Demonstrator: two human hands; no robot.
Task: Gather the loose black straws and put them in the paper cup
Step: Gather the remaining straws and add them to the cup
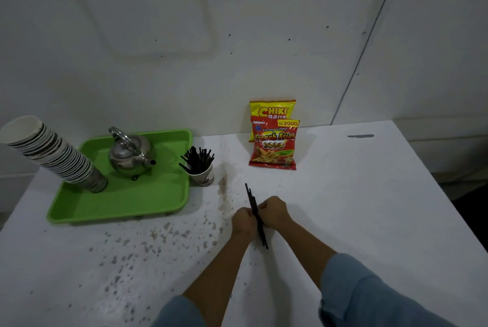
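Observation:
A bundle of black straws point(250, 196) lies lengthwise on the white table, pressed between my two hands. My left hand point(243, 222) closes on it from the left and my right hand point(273, 212) from the right. The bundle's ends stick out beyond my fingers and back past my wrists. A paper cup point(203, 176) stands to the upper left, beside the tray's right edge, with several black straws point(196, 159) upright in it.
A green tray point(124, 206) at the left holds a steel kettle point(130, 153) and a leaning stack of paper cups point(50, 153). Two snack bags point(273, 142) stand against the wall. Brown stains point(223, 193) speckle the table point(369, 208).

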